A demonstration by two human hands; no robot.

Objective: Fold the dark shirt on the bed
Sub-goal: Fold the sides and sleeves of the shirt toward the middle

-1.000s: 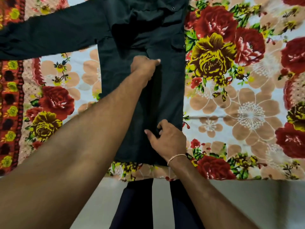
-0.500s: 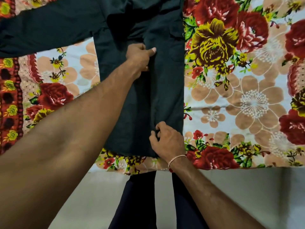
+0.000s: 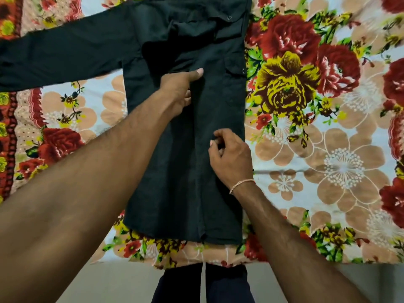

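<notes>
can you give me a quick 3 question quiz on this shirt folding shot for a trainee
1. True or false: the dark shirt has both sleeves spread flat out to the sides.
2. Which of the hands lies farther up the shirt? A) left hand B) right hand
3. Fill in: the shirt lies on a bedsheet printed with ____.

Key
1. False: only one sleeve stretches out, toward the left; the right side is already folded in to a straight edge.
2. A: it presses the cloth near the chest, while the right hand's fingers curl near the fold lower down.
3. Flowers.
</notes>
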